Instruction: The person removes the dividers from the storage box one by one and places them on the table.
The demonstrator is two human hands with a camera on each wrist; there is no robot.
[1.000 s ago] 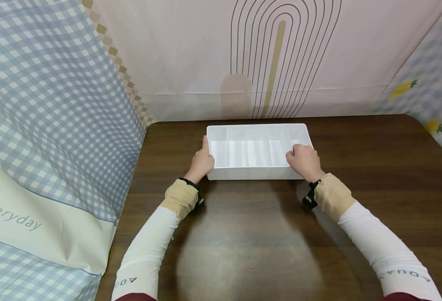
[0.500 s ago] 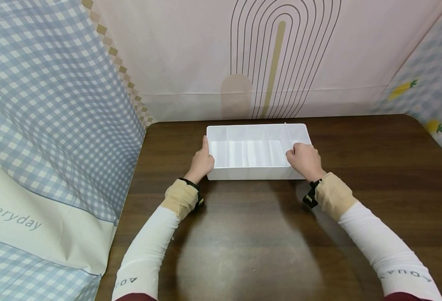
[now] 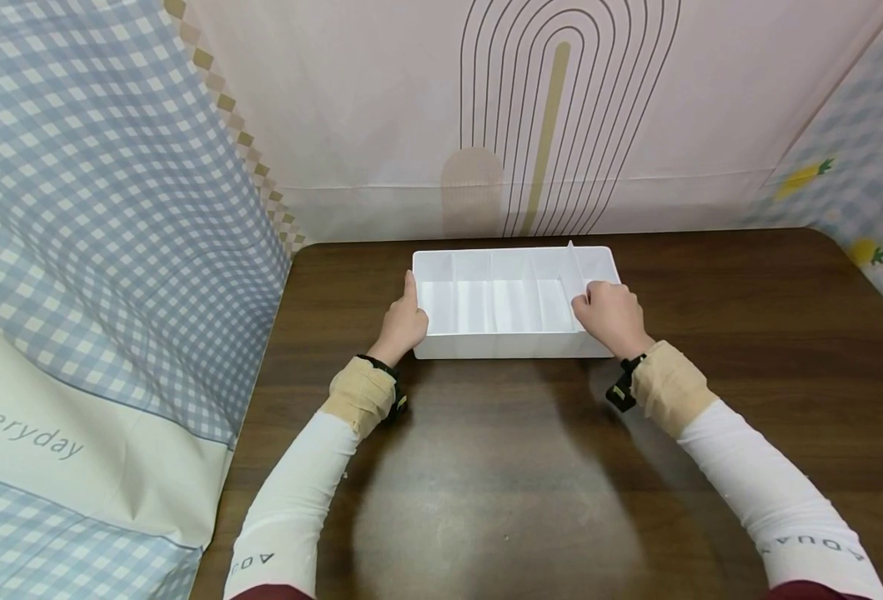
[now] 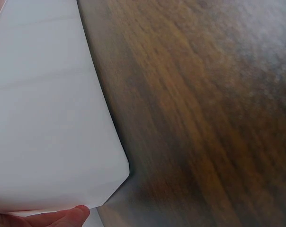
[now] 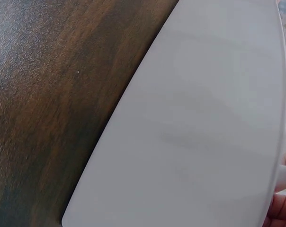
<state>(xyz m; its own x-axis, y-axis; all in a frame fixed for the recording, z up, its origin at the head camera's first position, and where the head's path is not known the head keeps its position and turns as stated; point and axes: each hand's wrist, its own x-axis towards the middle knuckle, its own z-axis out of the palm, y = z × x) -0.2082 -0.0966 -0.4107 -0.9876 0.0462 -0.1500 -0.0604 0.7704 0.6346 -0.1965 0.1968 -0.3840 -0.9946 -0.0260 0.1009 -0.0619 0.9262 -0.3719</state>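
Bench (image 3: 741, 333): dark brown wood-grain top, rounded at the far corners, catching a pale glare toward the near edge.
Back cloth (image 3: 381, 100): hangs behind the far edge of the bench, pale pink, printed with nested arch lines and a tan rounded shape.
Left checked cloth (image 3: 111, 167): hangs along the left edge of the bench, blue and white, with a cream band lettered "everyday".
Right checked cloth (image 3: 861, 150): hangs past the far right corner, printed with yellow pineapples.
White tray (image 3: 509, 346): sits flat near the far edge of the bench, a little left of its middle, long side facing the near edge; split into five compartments by upright walls.
White sleeves (image 3: 291, 508): cover both forearms, reaching in from the near edge; end in tan wraps at the wrists.
Right hand (image 3: 609, 317): curls above the tray's near right corner; grip narrow, pinching the rightmost divider between thumb and fingers.
Left hand (image 3: 402, 321): grip closed on the tray's left end, with forefinger straight along the end rim and a fingertip against the outer wall.
Rightmost divider (image 3: 570, 279): stands between the fourth and fifth compartments, far tip poking above the tray's far rim.
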